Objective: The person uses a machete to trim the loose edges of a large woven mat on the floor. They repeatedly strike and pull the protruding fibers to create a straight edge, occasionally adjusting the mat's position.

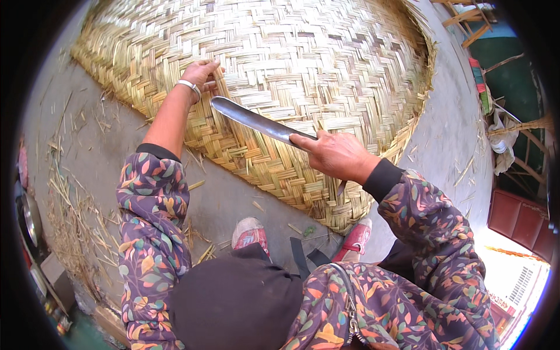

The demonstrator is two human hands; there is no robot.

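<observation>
Head view: blade [256, 122] over mat [326, 52] edge

There is a single view — a wide fisheye worn on the person's head, looking steeply down and forward over the chest and knees; the floral sleeves enter from the lower edge and reach up into the middle of the picture, so the camera sits close above the arms; the woven mat [291, 76] fills the upper half, near enough that single strips can be told apart; the concrete floor [449, 128] curves away at both sides — straight edges bend toward the dark round rim; the picture is upright, its left being the person's left; no second view shares the scene.
</observation>
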